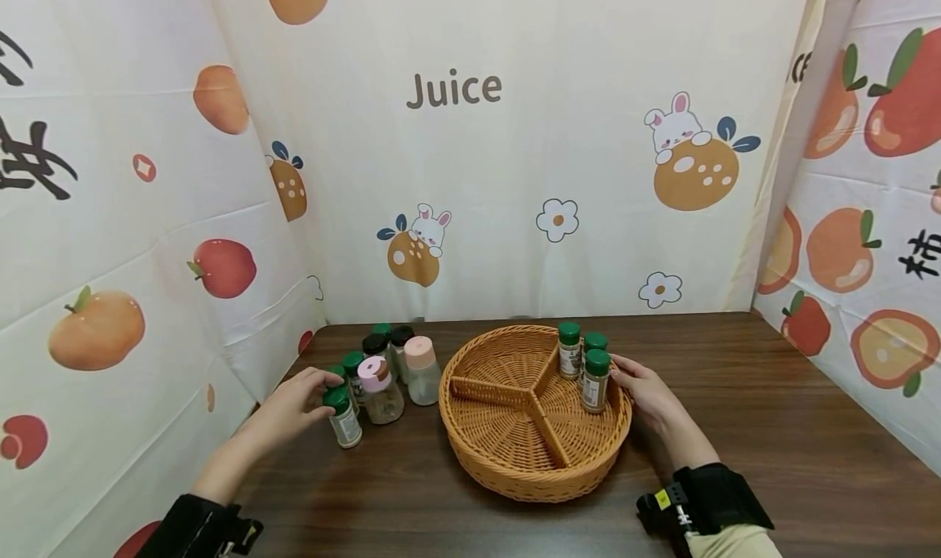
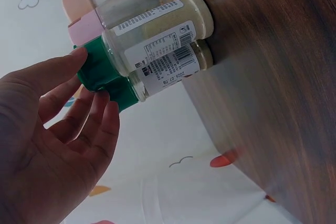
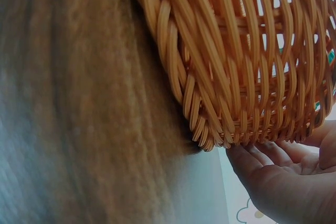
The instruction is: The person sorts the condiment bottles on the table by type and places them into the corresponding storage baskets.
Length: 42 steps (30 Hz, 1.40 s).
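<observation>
My left hand [image 1: 297,399] pinches the green cap of a glass spice jar [image 1: 345,424], the front one of a cluster. In the left wrist view, thumb and fingers [image 2: 107,127] are at the caps of this jar [image 2: 157,32] and a second green-capped jar [image 2: 170,72] close behind it. My right hand [image 1: 654,399] holds the right side of a round wicker basket [image 1: 529,486], its fingers [image 3: 247,161] against the outer weave. Inside the basket's right compartment stand three green-capped jars, the nearest jar [image 1: 595,388] beside my right fingertips.
Beside the left hand stand a pink-capped jar [image 1: 381,399], a peach-capped jar [image 1: 422,377] and several black- and green-capped ones. Wicker dividers [image 1: 488,392] split the basket in three. A printed curtain [image 1: 544,149] borders the wooden table [image 1: 412,509] at the back and sides.
</observation>
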Each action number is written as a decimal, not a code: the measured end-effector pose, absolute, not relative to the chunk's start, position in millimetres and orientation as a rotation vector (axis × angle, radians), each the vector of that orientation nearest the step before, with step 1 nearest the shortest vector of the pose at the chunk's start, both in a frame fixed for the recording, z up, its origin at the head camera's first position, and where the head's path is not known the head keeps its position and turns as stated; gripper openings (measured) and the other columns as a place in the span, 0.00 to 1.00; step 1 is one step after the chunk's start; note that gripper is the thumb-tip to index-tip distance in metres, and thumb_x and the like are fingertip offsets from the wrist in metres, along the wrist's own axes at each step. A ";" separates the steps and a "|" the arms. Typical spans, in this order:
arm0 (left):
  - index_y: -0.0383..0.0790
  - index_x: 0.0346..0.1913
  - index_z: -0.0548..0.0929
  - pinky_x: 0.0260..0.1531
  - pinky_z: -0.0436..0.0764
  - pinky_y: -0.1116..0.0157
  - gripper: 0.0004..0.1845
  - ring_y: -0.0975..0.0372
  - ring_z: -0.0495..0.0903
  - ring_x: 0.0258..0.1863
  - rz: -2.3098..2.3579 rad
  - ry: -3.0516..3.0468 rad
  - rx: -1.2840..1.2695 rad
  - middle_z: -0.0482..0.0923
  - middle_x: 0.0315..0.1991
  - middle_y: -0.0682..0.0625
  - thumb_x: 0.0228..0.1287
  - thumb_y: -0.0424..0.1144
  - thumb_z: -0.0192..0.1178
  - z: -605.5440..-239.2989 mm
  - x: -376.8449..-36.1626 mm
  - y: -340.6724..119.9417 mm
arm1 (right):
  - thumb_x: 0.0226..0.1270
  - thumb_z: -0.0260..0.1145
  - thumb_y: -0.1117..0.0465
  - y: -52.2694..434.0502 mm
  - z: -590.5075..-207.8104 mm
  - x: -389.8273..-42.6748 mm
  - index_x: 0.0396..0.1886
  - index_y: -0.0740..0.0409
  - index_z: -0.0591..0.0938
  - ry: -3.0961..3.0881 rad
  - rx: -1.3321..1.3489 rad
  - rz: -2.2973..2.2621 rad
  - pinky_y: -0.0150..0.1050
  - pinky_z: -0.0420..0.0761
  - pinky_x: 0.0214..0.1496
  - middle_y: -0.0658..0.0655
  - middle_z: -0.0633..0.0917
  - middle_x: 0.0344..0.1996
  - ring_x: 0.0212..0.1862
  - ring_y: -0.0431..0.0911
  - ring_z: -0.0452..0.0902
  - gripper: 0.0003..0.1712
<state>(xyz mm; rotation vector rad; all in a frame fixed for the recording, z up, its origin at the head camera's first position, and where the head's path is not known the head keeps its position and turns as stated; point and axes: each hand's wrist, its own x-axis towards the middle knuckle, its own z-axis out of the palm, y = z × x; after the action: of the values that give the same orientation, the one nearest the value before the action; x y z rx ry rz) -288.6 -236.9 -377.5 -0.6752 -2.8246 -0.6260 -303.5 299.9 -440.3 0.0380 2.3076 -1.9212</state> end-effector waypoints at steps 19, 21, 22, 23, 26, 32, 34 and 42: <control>0.33 0.52 0.83 0.40 0.85 0.59 0.18 0.56 0.84 0.40 -0.590 -2.848 -0.693 0.83 0.45 0.44 0.59 0.33 0.70 -376.2 -285.9 -235.3 | 0.84 0.40 0.59 300.2 -439.6 -303.1 0.80 0.65 0.48 2.299 0.033 -1.934 0.40 0.76 0.63 0.75 0.54 0.76 0.77 0.66 0.52 0.32; 0.33 0.52 0.83 0.39 0.85 0.61 0.18 0.57 0.83 0.40 -0.588 -2.848 -0.702 0.83 0.44 0.46 0.59 0.34 0.70 -375.5 -285.8 -235.4 | 0.84 0.40 0.59 300.2 -439.1 -303.5 0.80 0.64 0.48 2.300 0.035 -1.930 0.43 0.76 0.65 0.75 0.54 0.76 0.77 0.66 0.52 0.32; 0.34 0.52 0.83 0.39 0.84 0.62 0.18 0.58 0.83 0.40 -0.591 -2.853 -0.698 0.83 0.44 0.47 0.59 0.34 0.70 -374.9 -285.4 -235.4 | 0.84 0.40 0.58 300.3 -439.0 -303.6 0.80 0.64 0.48 2.299 0.036 -1.928 0.44 0.75 0.66 0.74 0.53 0.76 0.77 0.66 0.51 0.32; 0.34 0.52 0.83 0.39 0.84 0.63 0.18 0.59 0.83 0.39 -0.590 -2.855 -0.700 0.83 0.44 0.48 0.59 0.35 0.71 -374.7 -285.1 -235.4 | 0.84 0.40 0.58 300.2 -438.9 -303.6 0.80 0.64 0.47 2.298 0.039 -1.928 0.45 0.75 0.66 0.74 0.53 0.76 0.77 0.66 0.51 0.32; 0.36 0.51 0.83 0.38 0.84 0.63 0.18 0.60 0.82 0.39 -0.603 -2.862 -0.701 0.83 0.43 0.49 0.59 0.37 0.71 -373.8 -283.6 -234.6 | 0.84 0.39 0.59 300.2 -439.4 -303.3 0.80 0.65 0.47 2.298 0.043 -1.929 0.43 0.76 0.65 0.74 0.54 0.76 0.77 0.66 0.52 0.32; 0.38 0.50 0.84 0.38 0.84 0.65 0.17 0.62 0.82 0.38 -0.606 -2.846 -0.722 0.82 0.41 0.52 0.59 0.38 0.71 -371.1 -281.9 -232.4 | 0.84 0.40 0.59 299.7 -439.8 -302.1 0.80 0.66 0.48 2.300 0.048 -1.932 0.39 0.77 0.61 0.75 0.55 0.76 0.76 0.66 0.53 0.32; 0.38 0.50 0.84 0.37 0.84 0.66 0.16 0.63 0.81 0.37 -0.597 -2.833 -0.740 0.82 0.40 0.52 0.59 0.37 0.71 -369.6 -281.4 -231.6 | 0.84 0.40 0.58 299.7 -439.3 -301.8 0.80 0.65 0.48 2.298 0.051 -1.930 0.41 0.77 0.62 0.75 0.54 0.76 0.76 0.66 0.53 0.32; 0.37 0.50 0.84 0.39 0.85 0.62 0.17 0.65 0.81 0.37 -0.592 -2.809 -0.782 0.82 0.40 0.53 0.58 0.37 0.72 -359.5 -274.3 -222.7 | 0.84 0.40 0.58 300.2 -438.8 -302.1 0.80 0.65 0.47 2.304 0.046 -1.925 0.41 0.77 0.62 0.74 0.54 0.76 0.76 0.65 0.54 0.32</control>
<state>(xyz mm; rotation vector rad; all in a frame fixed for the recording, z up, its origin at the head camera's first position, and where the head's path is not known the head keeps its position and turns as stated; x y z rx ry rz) -274.3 -222.7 -359.5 -0.7815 -2.8091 -0.5920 -302.1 300.2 -438.8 0.0461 2.3042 -1.9247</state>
